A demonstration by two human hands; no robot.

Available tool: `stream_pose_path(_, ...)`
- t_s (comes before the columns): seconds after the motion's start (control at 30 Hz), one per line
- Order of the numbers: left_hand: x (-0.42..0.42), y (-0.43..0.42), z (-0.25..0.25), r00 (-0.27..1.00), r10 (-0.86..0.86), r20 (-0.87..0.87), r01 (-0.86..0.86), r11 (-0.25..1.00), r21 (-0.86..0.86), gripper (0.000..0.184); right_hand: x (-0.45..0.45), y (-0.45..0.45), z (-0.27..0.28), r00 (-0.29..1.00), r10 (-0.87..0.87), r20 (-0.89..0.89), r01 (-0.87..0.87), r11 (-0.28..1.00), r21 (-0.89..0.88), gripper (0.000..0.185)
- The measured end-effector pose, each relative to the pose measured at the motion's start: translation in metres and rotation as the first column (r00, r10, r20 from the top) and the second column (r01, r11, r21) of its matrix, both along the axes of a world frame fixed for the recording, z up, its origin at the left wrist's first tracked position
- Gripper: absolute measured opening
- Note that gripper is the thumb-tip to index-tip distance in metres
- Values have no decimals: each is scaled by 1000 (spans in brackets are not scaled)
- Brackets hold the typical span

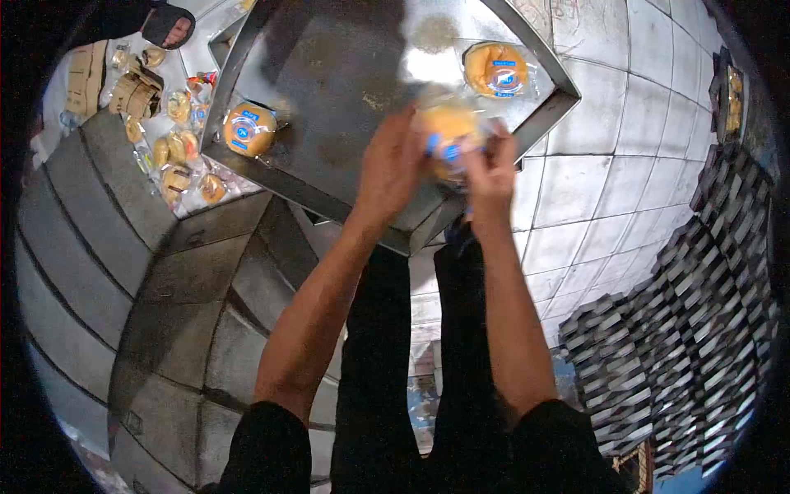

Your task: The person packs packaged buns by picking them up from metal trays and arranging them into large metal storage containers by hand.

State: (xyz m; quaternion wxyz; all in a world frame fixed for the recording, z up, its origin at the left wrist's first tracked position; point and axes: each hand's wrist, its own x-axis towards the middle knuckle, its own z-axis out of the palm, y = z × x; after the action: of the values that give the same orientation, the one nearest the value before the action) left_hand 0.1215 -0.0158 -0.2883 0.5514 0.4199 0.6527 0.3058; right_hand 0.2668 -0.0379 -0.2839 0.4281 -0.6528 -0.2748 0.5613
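Between my two hands is a round bun in a clear wrapper with blue print (451, 132), blurred by motion. My left hand (388, 165) presses along its left side. On its right side, the fingers of my right hand (491, 169) are bent round the wrapper. Both hands are over the near corner of a large metal tray (346, 107). Another wrapped bun (250, 129) lies at the tray's left corner, and one more wrapped bun (499, 70) lies near its right corner.
Several wrapped buns (177, 152) lie in a pile on the floor to the left, beside torn cardboard (134, 92). Stacked metal trays (189, 280) stand at the lower left. White tiles (609, 115) cover the right side. A person's sandalled foot (174, 31) shows at the top left.
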Motion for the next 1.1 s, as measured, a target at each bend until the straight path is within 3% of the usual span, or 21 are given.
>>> stream_pose_path(0.03,18,23,5,980,-120,-161,154,964,217,50,13,13,16,986,-142,-90,141,990,-22,50)
stream_pose_path(0.1,43,72,-3,960,-269,-75,276,874,400,47,47,25,-6,979,-153,-137,143,986,-81,54)
stream_pose_path(0.17,66,112,-38,839,-273,-471,531,603,595,49,39,53,-1,904,-353,-241,311,930,-195,59)
stream_pose_path(0.23,69,133,-52,657,-623,-424,754,531,388,50,29,65,-5,880,-458,-124,405,861,-307,62)
stream_pose_path(0.3,47,138,-2,766,-640,-66,636,769,-73,52,15,74,-15,897,-403,-179,384,913,-135,64)
stream_pose_path(0.37,17,107,3,924,-364,-115,367,930,11,54,-6,80,-4,921,-320,-222,293,945,-146,60)
stream_pose_path(0.43,-36,70,26,977,-61,-203,73,996,53,52,-41,86,13,954,-80,-289,0,963,-268,60)
stream_pose_path(0.5,-89,23,50,931,303,-203,-282,951,124,51,-96,87,25,925,144,-351,-251,927,-279,63)
stream_pose_path(0.53,-108,3,54,857,486,-171,-461,871,170,51,-119,88,3,854,407,-324,-437,899,-23,59)
stream_pose_path(0.57,-119,-5,54,845,502,-184,-475,863,170,51,-146,101,2,753,560,-346,-597,803,1,58)
stream_pose_path(0.6,-131,-12,52,768,630,-114,-617,776,130,54,-173,116,0,625,694,-359,-733,679,36,57)
stream_pose_path(0.63,-142,-17,47,670,742,-39,-738,670,79,57,-196,130,-16,613,705,-356,-742,669,45,57)
stream_pose_path(0.7,-153,-27,16,662,749,-41,-737,660,146,60,-226,148,-42,362,880,-307,-882,430,194,56)
stream_pose_path(0.73,-153,-27,0,651,758,-36,-743,646,177,61,-228,150,-43,347,890,-295,-893,409,186,56)
stream_pose_path(0.8,-152,-23,-29,633,768,-96,-740,637,216,66,-230,154,-41,386,759,-525,-892,452,-2,56)
stream_pose_path(0.83,-152,-18,-28,622,766,-162,-733,642,225,69,-228,150,-34,364,781,-507,-907,421,-3,56)
stream_pose_path(0.9,-146,-25,-27,643,765,-38,-748,637,186,73,-213,128,-17,728,615,-304,-675,721,-156,56)
stream_pose_path(0.97,-132,-28,-42,819,567,89,-570,785,242,70,-191,131,-17,687,610,-396,-685,725,-70,58)
stream_pose_path(1.0,-131,-27,-45,816,571,87,-573,778,258,70,-186,131,-16,678,620,-395,-690,722,-54,58)
stream_pose_path(1.07,-123,-27,-48,832,530,-166,-467,829,309,68,-175,130,-16,692,549,-469,-669,731,-131,58)
stream_pose_path(1.1,-120,-27,-46,820,545,-176,-475,818,323,68,-174,126,-14,674,564,-477,-684,720,-114,58)
